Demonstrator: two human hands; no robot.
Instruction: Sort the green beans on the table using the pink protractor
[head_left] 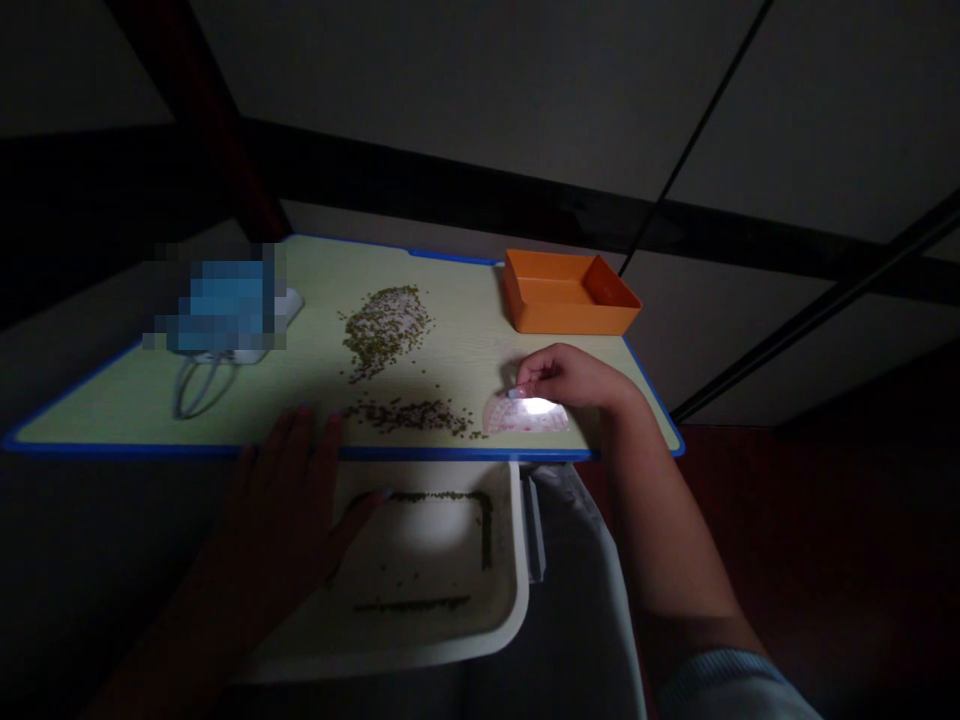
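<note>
A ribbed sleeve cuff [724,668] sits closest, between 4 and 5 o'clock from the middle of the view, and the bare forearm runs up from it to the right hand [559,375] at 3 o'clock. Its thumb and fingers pinch the upper edge of a translucent piece [517,416], bright with glare, standing at 4 o'clock on a pale, blue-edged board [465,300]. The left hand [292,480], dim at 8 o'clock, has its fingers spread over the front edge and its thumb over a white tub [517,600] at 6 o'clock; green grains line the tub's inner corners.

On the board, a near band of grains [416,414] lies at 8 o'clock, a larger heap [386,325] between 9 and 10. An orange box [574,318] stands at 2 o'clock; a blurred blue object [225,300] lies far out toward 9. The room is dark: grey panels [480,90] with black seams at 12, reddish floor [810,520] past 3.
</note>
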